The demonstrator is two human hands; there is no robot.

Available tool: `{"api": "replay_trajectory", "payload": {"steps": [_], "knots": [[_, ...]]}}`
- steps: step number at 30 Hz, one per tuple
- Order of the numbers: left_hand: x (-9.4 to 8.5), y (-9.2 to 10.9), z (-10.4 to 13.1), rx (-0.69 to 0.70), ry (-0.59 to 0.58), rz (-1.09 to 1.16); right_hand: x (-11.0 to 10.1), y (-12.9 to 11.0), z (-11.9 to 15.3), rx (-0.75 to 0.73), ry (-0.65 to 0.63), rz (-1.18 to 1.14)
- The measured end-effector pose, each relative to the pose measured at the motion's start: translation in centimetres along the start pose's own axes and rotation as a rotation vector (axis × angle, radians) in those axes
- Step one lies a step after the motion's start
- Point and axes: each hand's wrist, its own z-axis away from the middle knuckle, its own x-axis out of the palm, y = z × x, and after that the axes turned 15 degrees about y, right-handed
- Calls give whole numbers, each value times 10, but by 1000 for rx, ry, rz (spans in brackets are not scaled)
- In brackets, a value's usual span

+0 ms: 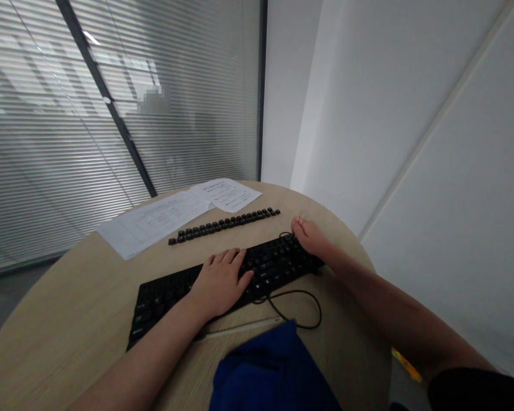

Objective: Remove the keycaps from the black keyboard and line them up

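Note:
A black keyboard lies at a slant across the round table. My left hand rests palm down on its middle, fingers stretched out. At the keyboard's far right end, my right hand is closed in a pinch around a thin wire keycap puller, whose fine wire loops stick up past the fingertips. Beyond the keyboard, loose black keycaps are lined up in a long slanting double row. Part of the keyboard is hidden under my left hand and forearm.
Printed papers lie at the far left of the wooden table. A black cable loops in front of the keyboard, near a thin pale strip and blue cloth. Blinds and a white wall stand behind.

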Motion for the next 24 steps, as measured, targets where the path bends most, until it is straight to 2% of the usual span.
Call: {"api": "replay_trajectory", "payload": {"steps": [6,14,19,21,24], "knots": [[2,-1,0,7,6,2,0,-1,2,-62,-35,32],[2,-2,0,2,13,5,0,6,3,32,79,-16],[2,-2,1,6,16,0,1,11,4,67,99,-63],[2,-1,0,3,10,-4,2,14,4,110,127,-111],[0,0,0,-1,-10,-15,3,18,3,265,200,-242]]}}
